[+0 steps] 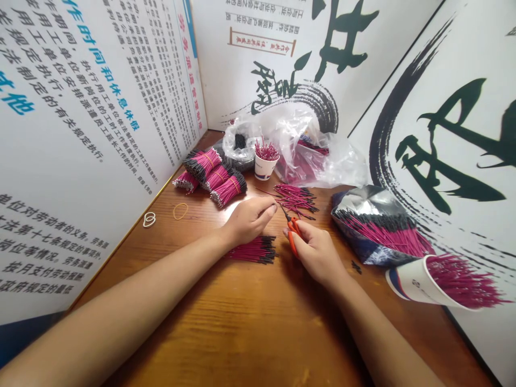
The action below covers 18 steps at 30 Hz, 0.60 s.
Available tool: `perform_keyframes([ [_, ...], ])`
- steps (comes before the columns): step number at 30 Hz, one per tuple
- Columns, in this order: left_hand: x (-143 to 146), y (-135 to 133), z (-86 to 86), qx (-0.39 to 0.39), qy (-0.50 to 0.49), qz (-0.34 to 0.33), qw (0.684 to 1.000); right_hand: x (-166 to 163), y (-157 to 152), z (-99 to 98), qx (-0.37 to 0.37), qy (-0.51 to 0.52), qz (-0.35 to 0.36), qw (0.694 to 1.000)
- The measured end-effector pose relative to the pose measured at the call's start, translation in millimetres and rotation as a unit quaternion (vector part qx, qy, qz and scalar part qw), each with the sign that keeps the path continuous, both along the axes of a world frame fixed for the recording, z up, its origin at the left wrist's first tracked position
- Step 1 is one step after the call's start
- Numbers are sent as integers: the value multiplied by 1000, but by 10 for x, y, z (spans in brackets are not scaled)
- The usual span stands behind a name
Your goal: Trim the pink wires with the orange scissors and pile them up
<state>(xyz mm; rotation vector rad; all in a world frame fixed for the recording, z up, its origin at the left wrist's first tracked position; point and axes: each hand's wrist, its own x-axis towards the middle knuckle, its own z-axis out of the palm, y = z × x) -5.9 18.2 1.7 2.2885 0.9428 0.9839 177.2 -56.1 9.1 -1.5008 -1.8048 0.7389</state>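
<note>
Above the middle of the wooden table my left hand (250,219) is closed in a pinch on a thin wire (264,192), whose far end sticks out behind the fingers. In my right hand (318,251) is a pair of scissors with orange handles (294,232), its blades pointing up toward the left fingertips. Below the left hand lies a row of magenta wires with black ends (253,251), partly covered by the wrist. Just beyond the hands is a loose pile of similar wires (296,199).
Bundled wires (217,174) are stacked at the back left, beside a paper cup of wires (266,160) and clear plastic bags (322,156). At right are an open bag of wires (379,226) and a tipped paper cup (415,282). Rubber bands (149,219) lie at left. Printed panels enclose the table.
</note>
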Motion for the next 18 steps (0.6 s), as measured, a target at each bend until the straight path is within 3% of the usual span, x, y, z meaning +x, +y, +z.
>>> perform_keyframes([
  [18,6,-12,38,-7,11,0,1000,-5,-5,72,-2,-37,12,999],
])
